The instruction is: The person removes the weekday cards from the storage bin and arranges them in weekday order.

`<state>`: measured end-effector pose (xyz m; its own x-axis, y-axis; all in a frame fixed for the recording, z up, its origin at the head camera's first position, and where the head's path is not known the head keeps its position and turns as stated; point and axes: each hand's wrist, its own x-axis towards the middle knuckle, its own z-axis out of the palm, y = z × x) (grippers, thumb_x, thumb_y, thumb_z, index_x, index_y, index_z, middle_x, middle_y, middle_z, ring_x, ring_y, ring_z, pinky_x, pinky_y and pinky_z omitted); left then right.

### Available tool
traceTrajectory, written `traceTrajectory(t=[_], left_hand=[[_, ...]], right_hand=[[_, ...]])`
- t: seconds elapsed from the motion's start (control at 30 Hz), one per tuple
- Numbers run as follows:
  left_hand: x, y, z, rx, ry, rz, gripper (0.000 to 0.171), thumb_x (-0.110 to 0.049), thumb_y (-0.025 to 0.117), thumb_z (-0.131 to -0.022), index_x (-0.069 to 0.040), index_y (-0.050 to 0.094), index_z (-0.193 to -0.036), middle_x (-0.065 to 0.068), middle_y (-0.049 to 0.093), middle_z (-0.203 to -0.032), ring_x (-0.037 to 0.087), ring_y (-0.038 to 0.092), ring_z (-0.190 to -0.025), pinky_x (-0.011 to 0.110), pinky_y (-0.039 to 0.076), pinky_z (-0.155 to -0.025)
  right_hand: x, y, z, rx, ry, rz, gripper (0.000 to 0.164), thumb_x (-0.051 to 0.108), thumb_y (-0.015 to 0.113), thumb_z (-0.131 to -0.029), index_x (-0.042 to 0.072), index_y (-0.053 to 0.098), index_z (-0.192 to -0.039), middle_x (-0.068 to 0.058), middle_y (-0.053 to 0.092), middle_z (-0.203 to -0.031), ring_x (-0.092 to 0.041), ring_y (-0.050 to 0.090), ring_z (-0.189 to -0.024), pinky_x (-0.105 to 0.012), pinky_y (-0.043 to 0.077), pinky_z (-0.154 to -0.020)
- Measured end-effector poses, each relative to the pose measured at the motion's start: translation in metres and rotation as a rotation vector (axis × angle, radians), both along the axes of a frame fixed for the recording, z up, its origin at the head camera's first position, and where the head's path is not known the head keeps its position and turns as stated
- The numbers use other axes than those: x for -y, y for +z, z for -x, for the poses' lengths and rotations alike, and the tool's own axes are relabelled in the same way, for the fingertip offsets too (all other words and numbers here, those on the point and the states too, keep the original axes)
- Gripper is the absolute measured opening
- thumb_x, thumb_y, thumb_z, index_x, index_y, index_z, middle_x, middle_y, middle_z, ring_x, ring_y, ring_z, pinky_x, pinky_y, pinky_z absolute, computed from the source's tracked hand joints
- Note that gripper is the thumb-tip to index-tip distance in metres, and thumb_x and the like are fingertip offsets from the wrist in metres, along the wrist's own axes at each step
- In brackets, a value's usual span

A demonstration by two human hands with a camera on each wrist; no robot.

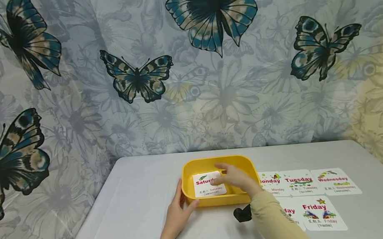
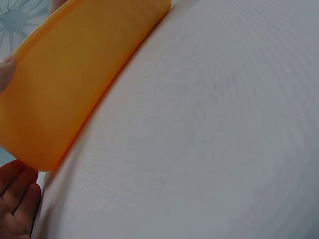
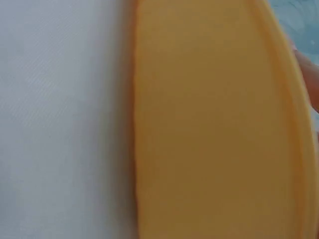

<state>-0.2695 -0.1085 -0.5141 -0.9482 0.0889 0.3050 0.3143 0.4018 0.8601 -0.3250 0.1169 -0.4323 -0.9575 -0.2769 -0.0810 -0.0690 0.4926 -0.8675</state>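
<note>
A yellow plastic tray (image 1: 220,201) stands on the table, and a white Saturday card (image 1: 205,189) lies inside it. My left hand (image 1: 177,215) holds the tray's near left corner, thumb at the front wall and fingers along the left side. In the left wrist view, the fingers (image 2: 20,191) show beside the corner of the orange-looking tray wall (image 2: 65,74). My right hand (image 1: 238,177) reaches over the tray's right side with its fingers spread, overlapping the right part of the Saturday card. The tray's outer wall (image 3: 209,119) fills much of the right wrist view.
Right of the tray lie the Monday (image 1: 274,181), Tuesday (image 1: 301,183) and Wednesday (image 1: 336,182) cards. Nearer me are the Friday card (image 1: 323,213) and another card partly hidden by my right sleeve (image 1: 279,223). A butterfly-patterned curtain (image 1: 220,110) hangs behind the white table (image 1: 119,233).
</note>
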Motion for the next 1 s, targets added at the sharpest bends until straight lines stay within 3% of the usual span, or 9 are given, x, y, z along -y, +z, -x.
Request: traceTrajectory(t=[0.33, 0.57, 0.73, 1.0], left_hand=[[0.001, -0.001, 0.001, -0.006, -0.007, -0.007, 0.091, -0.049, 0.067, -0.081, -0.023, 0.015, -0.15, 0.006, 0.033, -0.146, 0.02, 0.038, -0.127, 0.035, 0.036, -0.103], [0.0, -0.003, 0.002, -0.01, -0.008, -0.006, 0.091, -0.049, 0.066, -0.081, -0.018, 0.016, -0.15, 0.008, 0.033, -0.146, 0.022, 0.038, -0.128, 0.037, 0.036, -0.103], [-0.001, -0.001, 0.001, -0.003, -0.015, -0.008, 0.09, -0.05, 0.066, -0.081, -0.024, 0.015, -0.15, 0.006, 0.031, -0.147, 0.02, 0.036, -0.129, 0.035, 0.035, -0.104], [-0.001, 0.0, 0.0, -0.009, -0.011, -0.003, 0.091, -0.049, 0.066, -0.081, -0.017, 0.016, -0.15, 0.009, 0.033, -0.146, 0.021, 0.038, -0.128, 0.035, 0.036, -0.103]], right_hand=[[0.002, -0.01, 0.002, 0.063, -0.012, -0.041, 0.08, 0.02, 0.078, -0.075, -0.002, 0.036, -0.14, -0.025, 0.037, -0.139, -0.04, 0.037, -0.124, -0.052, 0.03, -0.104], [0.001, -0.018, 0.006, 0.076, -0.005, -0.064, 0.087, 0.017, 0.08, -0.073, -0.007, 0.031, -0.141, -0.029, 0.036, -0.138, -0.038, 0.035, -0.125, -0.05, 0.026, -0.106], [-0.002, -0.023, 0.011, 0.073, -0.007, -0.079, 0.09, 0.019, 0.082, -0.071, -0.008, 0.031, -0.14, -0.029, 0.038, -0.136, -0.037, 0.036, -0.125, -0.048, 0.026, -0.107], [0.001, -0.026, 0.018, 0.025, 0.006, -0.206, 0.086, 0.019, 0.082, -0.071, -0.01, 0.035, -0.137, -0.027, 0.035, -0.139, -0.038, 0.034, -0.125, -0.05, 0.022, -0.108]])
